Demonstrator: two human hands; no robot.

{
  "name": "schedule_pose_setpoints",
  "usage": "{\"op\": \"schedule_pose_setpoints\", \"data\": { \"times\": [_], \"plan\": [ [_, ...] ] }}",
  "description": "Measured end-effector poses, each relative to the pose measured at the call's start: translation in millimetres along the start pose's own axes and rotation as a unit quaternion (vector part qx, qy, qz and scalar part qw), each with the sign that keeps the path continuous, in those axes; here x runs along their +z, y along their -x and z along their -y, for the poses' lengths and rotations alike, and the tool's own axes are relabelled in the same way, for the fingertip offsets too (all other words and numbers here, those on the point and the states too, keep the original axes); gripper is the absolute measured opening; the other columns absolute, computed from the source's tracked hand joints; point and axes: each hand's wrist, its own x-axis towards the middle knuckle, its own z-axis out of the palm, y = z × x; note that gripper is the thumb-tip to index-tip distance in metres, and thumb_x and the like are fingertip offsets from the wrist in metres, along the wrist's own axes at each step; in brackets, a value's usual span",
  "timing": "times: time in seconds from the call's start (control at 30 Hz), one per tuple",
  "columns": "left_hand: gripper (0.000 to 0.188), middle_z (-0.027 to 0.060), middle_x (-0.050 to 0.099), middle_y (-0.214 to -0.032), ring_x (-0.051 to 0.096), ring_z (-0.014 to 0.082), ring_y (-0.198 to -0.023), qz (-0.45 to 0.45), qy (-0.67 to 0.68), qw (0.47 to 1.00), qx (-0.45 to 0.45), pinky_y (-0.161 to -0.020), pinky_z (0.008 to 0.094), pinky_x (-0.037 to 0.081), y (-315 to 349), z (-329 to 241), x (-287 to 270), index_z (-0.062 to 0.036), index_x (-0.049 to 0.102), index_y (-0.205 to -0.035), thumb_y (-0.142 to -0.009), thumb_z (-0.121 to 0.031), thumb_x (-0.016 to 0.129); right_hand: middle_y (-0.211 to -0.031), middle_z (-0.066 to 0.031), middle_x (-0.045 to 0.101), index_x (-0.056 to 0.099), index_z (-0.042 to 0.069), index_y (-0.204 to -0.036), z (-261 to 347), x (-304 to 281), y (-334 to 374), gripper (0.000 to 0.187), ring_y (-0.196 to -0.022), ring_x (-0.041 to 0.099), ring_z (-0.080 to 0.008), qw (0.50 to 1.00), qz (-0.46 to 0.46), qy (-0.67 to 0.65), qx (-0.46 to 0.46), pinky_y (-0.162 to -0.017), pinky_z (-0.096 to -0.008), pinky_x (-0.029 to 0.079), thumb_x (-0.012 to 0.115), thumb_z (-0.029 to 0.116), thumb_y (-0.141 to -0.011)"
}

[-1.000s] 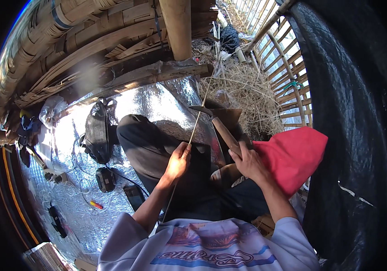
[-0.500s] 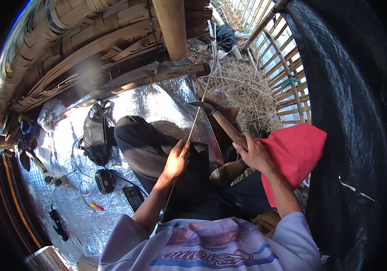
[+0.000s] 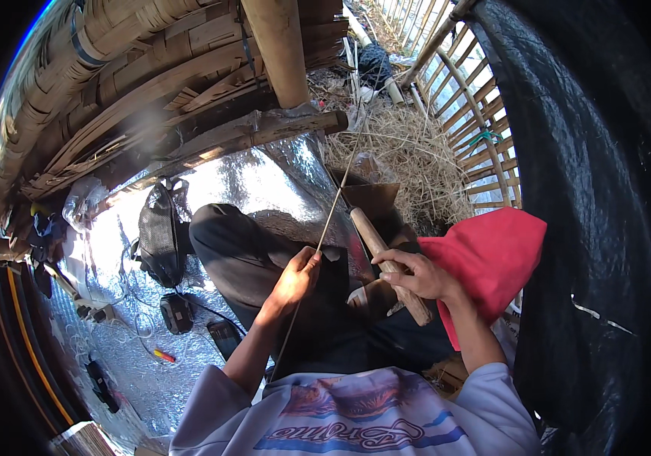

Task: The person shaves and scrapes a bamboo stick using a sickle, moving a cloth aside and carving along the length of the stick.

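Observation:
My left hand [image 3: 298,275] pinches a thin bamboo strip [image 3: 333,207], which slants from the straw pile down past my wrist toward my shirt. To the right of it, my right hand [image 3: 419,275] is closed around the thick wooden handle [image 3: 375,234] of a sickle, index finger stretched across the wood. The handle tilts from upper left to lower right over my lap, its upper end close to the strip but apart from it. The sickle's curved blade cannot be made out now. My crossed legs in dark trousers [image 3: 227,239] lie under both hands.
A red cloth [image 3: 492,243] covers my right knee area. Straw [image 3: 417,163] lies ahead beside a slatted bamboo fence [image 3: 485,144]. On the silver sheet [image 3: 132,380] at left are a black bag [image 3: 162,239], a phone [image 3: 224,338] and cables. A bamboo post [image 3: 280,57] stands ahead.
My right hand has drawn the sickle back and down from the strip and turned it, so the blade that lay against the strip no longer shows. The left hand keeps its pinch.

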Motion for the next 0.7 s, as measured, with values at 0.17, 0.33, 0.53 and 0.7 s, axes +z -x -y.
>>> {"op": "schedule_pose_setpoints", "data": {
  "times": [0.17, 0.33, 0.53, 0.7],
  "plan": [
    [0.025, -0.0040, 0.031, -0.055, 0.029, 0.0062, -0.042, 0.037, 0.004, 0.999, 0.005, -0.039, 0.0218, 0.026, 14, -20, -1, -0.0094, 0.047, -0.118, -0.101, -0.025, 0.040, -0.112, -0.0200, 0.055, 0.042, 0.003, -0.130, -3, -14, 2, 0.040, -0.108, 0.058, -0.0290, 0.915, 0.104, -0.383, -0.078, -0.096, -0.0384, 0.043, 0.037, 0.021, -0.094],
    [0.021, -0.0003, 0.039, -0.054, 0.038, 0.0093, -0.040, 0.177, 0.047, 0.983, -0.018, -0.038, 0.0235, 0.038, 5, -39, -18, -0.0057, 0.049, -0.113, -0.099, -0.020, 0.039, -0.119, -0.0189, 0.051, 0.033, 0.005, -0.136, 0, -14, -5, 0.046, -0.115, 0.056, -0.0292, 0.866, 0.055, -0.496, -0.045, -0.100, -0.0364, 0.042, 0.046, 0.010, -0.092],
    [0.045, 0.0128, 0.057, -0.069, 0.060, 0.0217, -0.061, 0.201, 0.073, 0.977, 0.017, -0.060, 0.0316, 0.053, 6, -89, -20, 0.0018, 0.049, -0.102, -0.097, -0.039, 0.032, -0.103, -0.0076, 0.059, 0.047, 0.005, -0.122, 7, -9, -8, 0.046, -0.092, 0.066, -0.0181, 0.937, -0.149, -0.289, -0.125, -0.084, -0.0308, 0.053, 0.066, -0.002, -0.081],
    [0.069, 0.0217, 0.060, -0.096, 0.055, 0.0288, -0.097, 0.247, 0.161, 0.928, 0.226, -0.091, 0.0420, 0.040, 9, -126, -36, 0.0059, 0.048, -0.114, -0.090, -0.057, 0.033, -0.081, -0.0022, 0.061, 0.053, 0.006, -0.117, 12, -23, 5, 0.045, -0.059, 0.055, -0.0064, 0.902, -0.292, -0.285, -0.142, -0.051, -0.0206, 0.046, 0.076, 0.017, -0.079]
  ]
}}
